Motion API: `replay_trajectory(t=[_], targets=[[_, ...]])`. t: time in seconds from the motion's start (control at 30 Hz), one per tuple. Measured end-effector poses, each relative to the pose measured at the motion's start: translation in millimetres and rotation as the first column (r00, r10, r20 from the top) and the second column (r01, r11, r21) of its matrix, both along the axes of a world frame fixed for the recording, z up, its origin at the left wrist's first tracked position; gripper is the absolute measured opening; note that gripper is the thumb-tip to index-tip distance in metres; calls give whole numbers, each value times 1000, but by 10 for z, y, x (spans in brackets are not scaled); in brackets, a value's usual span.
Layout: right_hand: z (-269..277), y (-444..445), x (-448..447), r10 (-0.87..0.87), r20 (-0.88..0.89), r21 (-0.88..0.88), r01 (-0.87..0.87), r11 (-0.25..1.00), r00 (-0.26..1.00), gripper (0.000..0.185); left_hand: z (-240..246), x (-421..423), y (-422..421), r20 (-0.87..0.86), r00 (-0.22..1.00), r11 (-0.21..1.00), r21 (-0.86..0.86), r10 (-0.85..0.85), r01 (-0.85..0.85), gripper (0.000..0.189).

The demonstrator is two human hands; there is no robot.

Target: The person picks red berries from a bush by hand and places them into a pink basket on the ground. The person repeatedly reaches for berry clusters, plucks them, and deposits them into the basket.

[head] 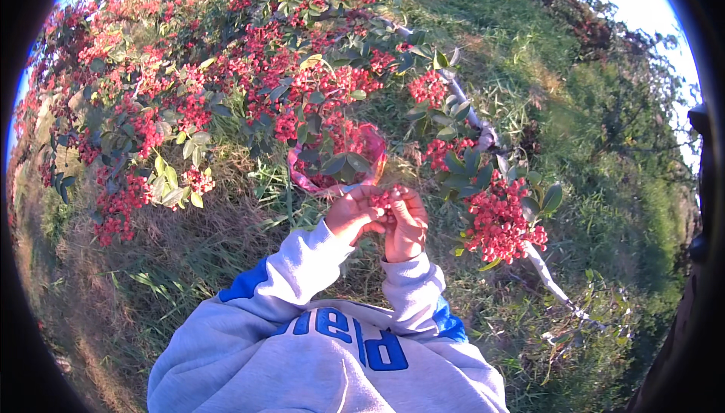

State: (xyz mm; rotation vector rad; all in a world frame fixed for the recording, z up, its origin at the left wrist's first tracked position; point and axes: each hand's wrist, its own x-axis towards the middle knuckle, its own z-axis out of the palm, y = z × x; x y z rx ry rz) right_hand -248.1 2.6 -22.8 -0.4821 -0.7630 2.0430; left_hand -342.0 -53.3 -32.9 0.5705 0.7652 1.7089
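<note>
Near the middle of the head view, my left hand and my right hand meet around a small cluster of red berries. Fingers of both hands close on the cluster from either side. Just beyond them, a pink and red bag or lined container stands open in the grass, with red berries and leaves overlapping its mouth. How full it is cannot be told. A large red berry cluster hangs from a branch to the right of my right hand.
Branches full of red berry clusters and green leaves spread across the far and left side. A grey branch slants down along the right. Grass covers the ground, and darker bushes stand at the far right.
</note>
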Motion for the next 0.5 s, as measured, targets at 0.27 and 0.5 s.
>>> replay_trajectory(t=[0.27, 0.5], targets=[[-75, 4, -39, 105, -78, -30, -108, 994, 991, 11, -105, -26, -56, -178, 981, 996, 35, 81, -76, 30], [-122, -32, -178, 114, -96, -51, -120, 992, 989, 12, -70, -112, -116, -120, 990, 998, 13, 70, -69, 33]])
